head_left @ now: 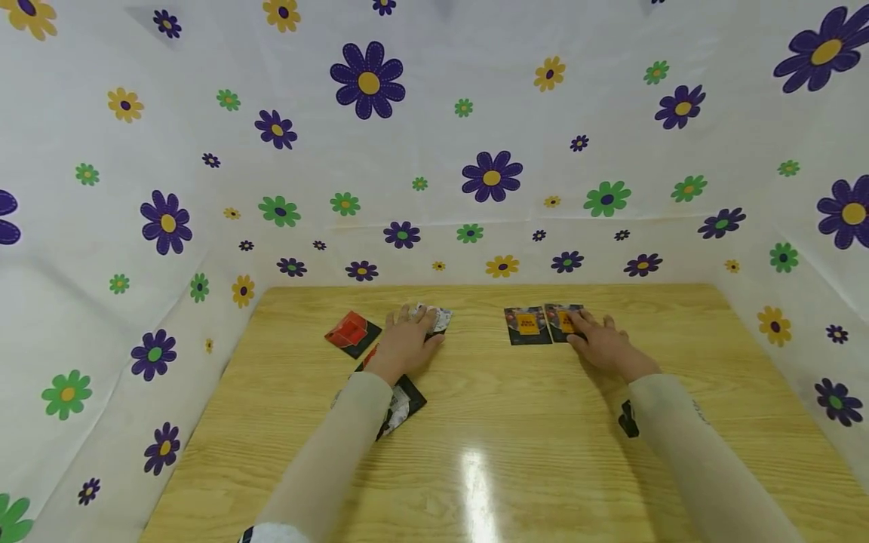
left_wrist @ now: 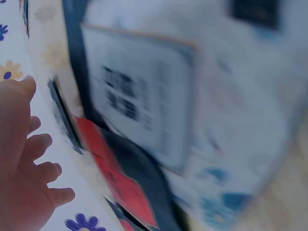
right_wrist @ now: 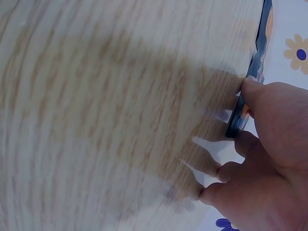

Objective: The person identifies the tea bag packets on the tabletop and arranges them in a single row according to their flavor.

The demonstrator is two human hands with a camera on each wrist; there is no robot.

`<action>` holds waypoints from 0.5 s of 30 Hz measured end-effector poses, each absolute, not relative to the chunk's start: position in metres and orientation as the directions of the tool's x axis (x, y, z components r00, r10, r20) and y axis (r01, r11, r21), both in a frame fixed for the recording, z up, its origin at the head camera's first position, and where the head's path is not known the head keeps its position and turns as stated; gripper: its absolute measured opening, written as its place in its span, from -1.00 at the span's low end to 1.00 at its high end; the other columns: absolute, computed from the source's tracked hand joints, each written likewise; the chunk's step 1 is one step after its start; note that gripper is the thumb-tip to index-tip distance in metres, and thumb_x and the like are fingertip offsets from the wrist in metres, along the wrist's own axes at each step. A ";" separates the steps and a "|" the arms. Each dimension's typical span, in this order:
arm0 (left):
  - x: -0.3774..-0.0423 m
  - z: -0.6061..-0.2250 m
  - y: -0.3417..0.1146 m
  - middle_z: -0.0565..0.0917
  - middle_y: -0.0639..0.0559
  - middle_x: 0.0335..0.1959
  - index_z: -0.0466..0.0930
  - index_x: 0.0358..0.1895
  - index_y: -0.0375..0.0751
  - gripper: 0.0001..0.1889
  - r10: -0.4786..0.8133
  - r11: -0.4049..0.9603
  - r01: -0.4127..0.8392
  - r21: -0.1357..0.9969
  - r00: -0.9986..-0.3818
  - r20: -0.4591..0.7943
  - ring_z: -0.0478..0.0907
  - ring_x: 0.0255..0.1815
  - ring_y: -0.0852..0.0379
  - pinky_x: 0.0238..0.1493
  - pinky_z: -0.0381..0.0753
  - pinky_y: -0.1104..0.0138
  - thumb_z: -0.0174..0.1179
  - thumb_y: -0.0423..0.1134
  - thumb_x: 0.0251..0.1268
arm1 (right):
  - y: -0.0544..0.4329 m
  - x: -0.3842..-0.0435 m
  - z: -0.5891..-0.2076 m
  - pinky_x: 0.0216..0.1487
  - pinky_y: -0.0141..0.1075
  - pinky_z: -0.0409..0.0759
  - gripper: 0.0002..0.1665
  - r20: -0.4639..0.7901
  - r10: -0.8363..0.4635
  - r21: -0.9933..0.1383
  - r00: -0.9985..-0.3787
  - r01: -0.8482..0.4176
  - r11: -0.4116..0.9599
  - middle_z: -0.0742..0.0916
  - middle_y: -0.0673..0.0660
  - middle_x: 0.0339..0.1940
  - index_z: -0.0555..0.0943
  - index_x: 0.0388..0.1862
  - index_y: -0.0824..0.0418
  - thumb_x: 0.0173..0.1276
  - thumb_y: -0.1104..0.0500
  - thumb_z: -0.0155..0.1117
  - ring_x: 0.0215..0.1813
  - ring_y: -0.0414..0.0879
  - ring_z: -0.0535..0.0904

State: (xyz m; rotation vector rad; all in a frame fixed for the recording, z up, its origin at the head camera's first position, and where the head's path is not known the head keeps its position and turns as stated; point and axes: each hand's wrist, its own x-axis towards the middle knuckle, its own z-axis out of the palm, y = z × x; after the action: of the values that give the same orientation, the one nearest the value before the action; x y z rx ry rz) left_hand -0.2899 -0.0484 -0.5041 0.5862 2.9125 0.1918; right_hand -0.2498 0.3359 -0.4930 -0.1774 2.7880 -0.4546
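Around the back and both sides, a white flower-printed sheet with purple, yellow and green daisies. In front, a wood-grain table with a streak of glare low in the middle. Over that top, a left beige sleeve and a right beige sleeve, both stretched forward. Beyond the left cuff, a left hand, palm down, with relaxed, parted fingers and fingertips laid on a white-patterned packet near the far edge. Beyond the right cuff, a right hand, also palm down, with loosely extended, slightly bent fingers, resting on a yellow-panelled packet rather than clasping it. Partly beneath the left forearm, a black-and-white packet, large and blurred in the left wrist view. Just beyond, mostly covered by hand and sleeve, a black-and-red packet. Farther left, apart from the hand, a red-and-black packet lying askew. Just beside the packet under the right fingers, on its left, a matching yellow-panelled one. Smallest, next to the right sleeve, a black object, partly hidden; cannot tell what kind.
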 end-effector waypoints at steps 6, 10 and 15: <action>-0.294 -0.511 -0.063 0.18 -0.08 0.72 0.09 0.73 0.05 -0.31 0.347 0.933 0.327 0.148 -0.927 -0.144 0.00 0.75 -0.32 0.67 0.03 -0.30 -0.19 0.23 0.72 | 0.337 -0.250 -0.494 0.42 0.67 0.04 -0.23 -0.282 -0.163 -0.321 -0.945 -0.068 0.945 0.07 0.55 0.69 0.00 0.72 0.37 0.77 -0.01 -0.11 0.58 0.78 -0.14; -0.297 -0.511 -0.067 0.22 -0.07 0.71 0.12 0.72 0.06 -0.34 0.321 0.943 0.303 0.139 -0.938 -0.130 0.04 0.74 -0.33 0.66 0.05 -0.32 -0.17 0.19 0.73 | 0.338 -0.252 -0.497 0.42 0.67 0.05 -0.23 -0.279 -0.161 -0.315 -0.947 -0.068 0.947 0.07 0.54 0.69 0.00 0.73 0.36 0.78 -0.01 -0.11 0.59 0.78 -0.13; -0.300 -0.513 -0.069 0.24 -0.06 0.70 0.13 0.72 0.05 -0.36 0.303 0.950 0.289 0.120 -0.946 -0.119 0.09 0.72 -0.32 0.65 0.08 -0.32 -0.13 0.14 0.73 | 0.338 -0.254 -0.499 0.43 0.67 0.03 -0.22 -0.286 -0.154 -0.313 -0.946 -0.059 0.948 0.06 0.52 0.70 -0.02 0.73 0.34 0.78 -0.02 -0.12 0.60 0.76 -0.15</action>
State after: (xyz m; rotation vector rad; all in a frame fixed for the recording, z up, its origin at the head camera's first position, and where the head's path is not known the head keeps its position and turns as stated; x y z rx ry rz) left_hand -0.3000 -0.0686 -0.5130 0.4526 2.9673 0.1521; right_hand -0.2537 0.3378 -0.4995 -0.1567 2.7914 -0.4351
